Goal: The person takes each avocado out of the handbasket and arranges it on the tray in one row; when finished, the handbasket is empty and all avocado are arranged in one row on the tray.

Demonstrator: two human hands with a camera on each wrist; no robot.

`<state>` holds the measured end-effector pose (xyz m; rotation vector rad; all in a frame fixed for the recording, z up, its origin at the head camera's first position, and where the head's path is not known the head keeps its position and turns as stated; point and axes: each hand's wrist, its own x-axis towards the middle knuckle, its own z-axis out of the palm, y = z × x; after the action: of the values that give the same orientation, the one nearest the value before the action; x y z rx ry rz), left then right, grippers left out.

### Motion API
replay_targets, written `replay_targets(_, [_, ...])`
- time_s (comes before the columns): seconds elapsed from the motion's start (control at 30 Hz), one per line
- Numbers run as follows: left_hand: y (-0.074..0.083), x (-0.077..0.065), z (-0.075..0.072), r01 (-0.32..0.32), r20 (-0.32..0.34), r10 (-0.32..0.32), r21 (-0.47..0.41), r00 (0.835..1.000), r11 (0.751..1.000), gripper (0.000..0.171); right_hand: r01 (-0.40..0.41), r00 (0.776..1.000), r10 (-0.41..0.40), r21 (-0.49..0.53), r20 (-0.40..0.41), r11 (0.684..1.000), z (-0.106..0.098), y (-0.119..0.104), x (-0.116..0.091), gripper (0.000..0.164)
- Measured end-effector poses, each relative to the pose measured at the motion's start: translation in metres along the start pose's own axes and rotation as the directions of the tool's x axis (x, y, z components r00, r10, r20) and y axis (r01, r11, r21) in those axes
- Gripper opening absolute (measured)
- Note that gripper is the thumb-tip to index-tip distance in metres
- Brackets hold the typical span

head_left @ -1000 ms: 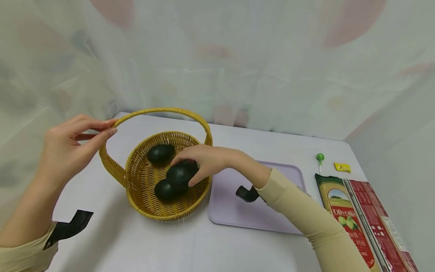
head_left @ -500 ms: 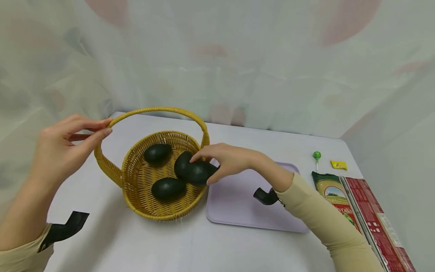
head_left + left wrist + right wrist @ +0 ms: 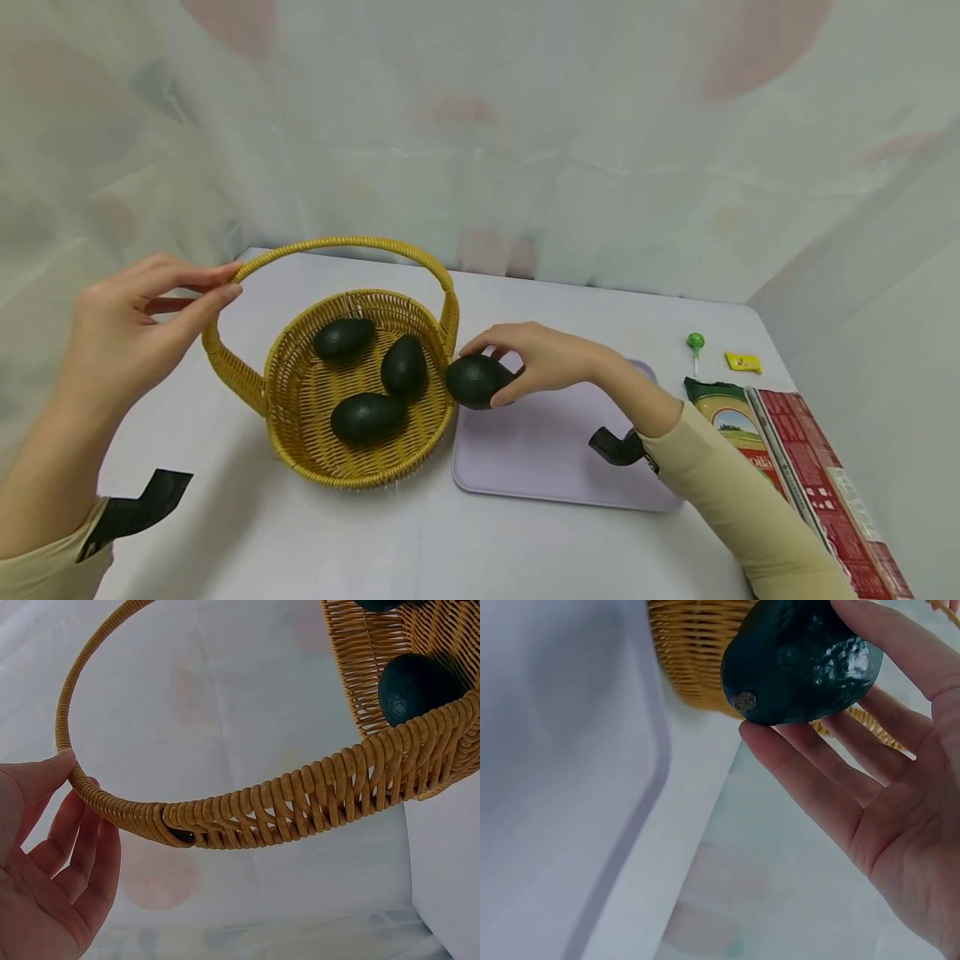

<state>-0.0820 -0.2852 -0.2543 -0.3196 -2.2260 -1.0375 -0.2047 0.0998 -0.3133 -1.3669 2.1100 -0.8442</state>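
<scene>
A round wicker basket [image 3: 272, 417] stands left of centre in the head view, its tall handle [image 3: 345, 242] arching over it. My left hand [image 3: 142, 321] pinches that handle on its left side between thumb and fingers. Inside the basket lie three dark green avocados: one at the back [image 3: 344, 338], one at the right [image 3: 403, 365] and one in front [image 3: 368, 417]. My right hand [image 3: 536, 358] grips another avocado [image 3: 477, 381] just outside the basket's right rim, over the left part of a pale purple tray [image 3: 540, 442]. The right wrist view shows this avocado's stem end, with fingers beneath it.
At the right lie a green lollipop [image 3: 696, 342], a small yellow packet [image 3: 743, 362] and a red and green Olivoilà package [image 3: 750, 433], partly hidden by the right sleeve. A pale patterned curtain [image 3: 480, 150] hangs behind the white table [image 3: 360, 542].
The right hand has lifted the avocado from the basket and carried it right, past the rim. The left hand keeps its pinch on the handle.
</scene>
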Motion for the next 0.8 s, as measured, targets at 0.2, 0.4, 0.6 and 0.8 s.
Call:
replay_targets(0.2, [0.001, -0.001, -0.001, 0.006, -0.005, -0.006, 0.002, 1.000, 1.000, 0.019, -0.038, 0.998, 0.042, 0.086, -0.047, 0.996, 0.007, 0.012, -0.014, 0.062])
replay_targets(0.4, [0.001, -0.001, -0.002, 0.014, -0.005, -0.014, 0.010, 1.000, 1.000, 0.018, -0.137, 0.982, 0.147, 0.090, -0.120, 0.987, 0.021, 0.028, -0.020, 0.061])
replay_targets(0.6, [0.000, -0.001, -0.001, 0.009, -0.001, -0.009, 0.019, 1.000, 1.000, 0.018, -0.269, 0.936, 0.303, 0.195, -0.176, 0.943, 0.041, 0.047, -0.019, 0.067])
replay_targets(0.8, [0.000, -0.001, -0.002, 0.011, -0.001, -0.011, 0.023, 1.000, 1.000, 0.019, -0.353, 0.877, 0.444, 0.381, -0.185, 0.855, 0.060, 0.058, -0.013, 0.071])
